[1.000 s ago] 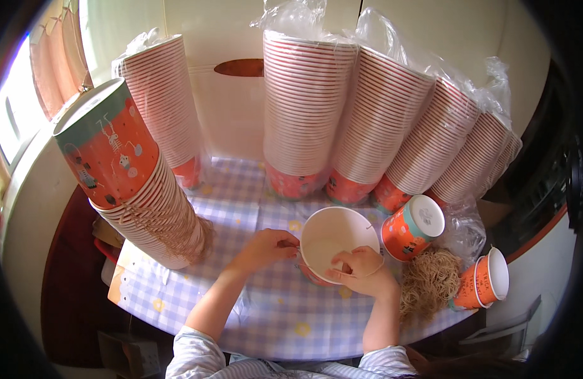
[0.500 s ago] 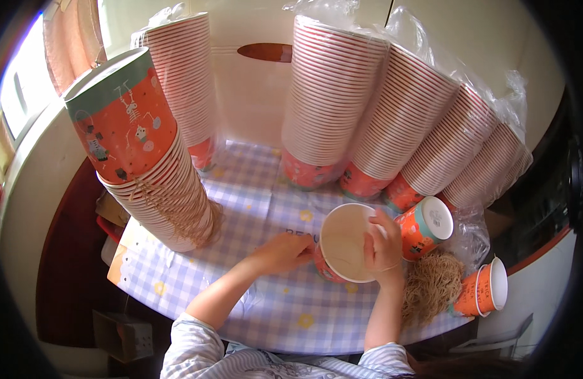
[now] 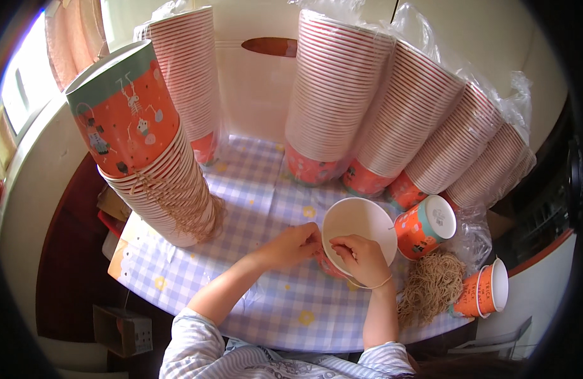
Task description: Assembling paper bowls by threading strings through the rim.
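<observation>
A large white-lined paper bucket (image 3: 358, 216) with an orange printed outside stands on the table in front of me. My left hand (image 3: 297, 245) is closed at its left side, fingertips pinched near the rim. Over the bucket's near part is my right hand (image 3: 365, 260), its fingers curled and thumb pressed in. Whatever either hand pinches is too small or hidden to make out. A short thin strand pokes out at the bucket's right side. To the right lies a heap of tan strings (image 3: 433, 284). A thin band circles my right wrist.
Tall plastic-wrapped bucket stacks (image 3: 339, 95) line the back. At left leans a bucket stack (image 3: 171, 196) with tan strings hanging over it, topped by an orange-green bucket (image 3: 130, 114). An upturned cup (image 3: 424, 227) and nested cups (image 3: 484, 290) stand right. A checked cloth (image 3: 241, 290) covers the table.
My right hand has moved left and toward me, from the bucket's right inner side to its near rim. My left hand has shifted slightly up and right along the bucket's side.
</observation>
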`<state>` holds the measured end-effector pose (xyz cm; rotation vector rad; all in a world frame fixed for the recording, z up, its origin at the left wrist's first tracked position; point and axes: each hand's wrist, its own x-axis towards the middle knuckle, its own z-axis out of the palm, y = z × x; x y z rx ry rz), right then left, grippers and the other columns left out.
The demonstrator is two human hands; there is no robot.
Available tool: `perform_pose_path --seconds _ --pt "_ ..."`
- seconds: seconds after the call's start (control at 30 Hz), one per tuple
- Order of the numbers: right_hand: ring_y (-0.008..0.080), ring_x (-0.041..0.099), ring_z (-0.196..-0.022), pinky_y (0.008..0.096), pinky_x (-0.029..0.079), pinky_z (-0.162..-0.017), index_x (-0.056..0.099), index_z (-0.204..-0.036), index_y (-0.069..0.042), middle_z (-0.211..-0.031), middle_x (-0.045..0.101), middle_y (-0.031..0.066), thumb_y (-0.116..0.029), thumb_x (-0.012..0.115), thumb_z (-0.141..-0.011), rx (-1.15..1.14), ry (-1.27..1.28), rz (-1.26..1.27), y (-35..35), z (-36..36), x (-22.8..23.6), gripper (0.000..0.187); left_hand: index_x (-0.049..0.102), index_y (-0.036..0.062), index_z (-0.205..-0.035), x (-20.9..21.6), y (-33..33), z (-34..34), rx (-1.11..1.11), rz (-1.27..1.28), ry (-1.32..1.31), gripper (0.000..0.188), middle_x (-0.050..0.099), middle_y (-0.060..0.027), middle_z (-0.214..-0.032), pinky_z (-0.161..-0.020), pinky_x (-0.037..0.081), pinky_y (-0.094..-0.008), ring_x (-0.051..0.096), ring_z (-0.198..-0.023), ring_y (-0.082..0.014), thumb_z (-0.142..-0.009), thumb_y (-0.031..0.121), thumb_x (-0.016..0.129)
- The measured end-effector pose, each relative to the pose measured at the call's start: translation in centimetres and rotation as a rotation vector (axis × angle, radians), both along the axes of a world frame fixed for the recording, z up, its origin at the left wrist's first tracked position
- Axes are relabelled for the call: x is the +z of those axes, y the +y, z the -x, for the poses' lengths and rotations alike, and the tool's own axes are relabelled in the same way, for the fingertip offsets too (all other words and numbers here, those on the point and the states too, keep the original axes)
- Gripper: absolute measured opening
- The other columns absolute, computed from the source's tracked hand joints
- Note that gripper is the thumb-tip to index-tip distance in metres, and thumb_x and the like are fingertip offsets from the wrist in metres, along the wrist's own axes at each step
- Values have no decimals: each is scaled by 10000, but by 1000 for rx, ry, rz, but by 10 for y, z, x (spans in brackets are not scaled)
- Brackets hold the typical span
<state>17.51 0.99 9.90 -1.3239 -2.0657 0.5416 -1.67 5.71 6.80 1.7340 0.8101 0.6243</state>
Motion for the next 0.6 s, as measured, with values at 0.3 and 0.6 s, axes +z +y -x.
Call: perform_pose_path --seconds 0.3,0.6 --pt "320 591 -777 376 468 -678 596 -979 -45 -866 610 159 -83 529 -791 -26 -20 96 5 7 -1 203 480 -9 -912 -2 2 -3 -6 271 -218 140 562 -70 -838 -662 494 -243 567 -766 -113 -898 130 481" --pt "204 648 -735 277 506 -632 579 -1026 7 -856 638 160 1 515 -807 -18 -61 171 6 1 -3 229 469 8 -915 -9 5 -8 20 373 -277 161 552 -55 -853 -698 514 -241 584 -767 -117 -909 168 486"
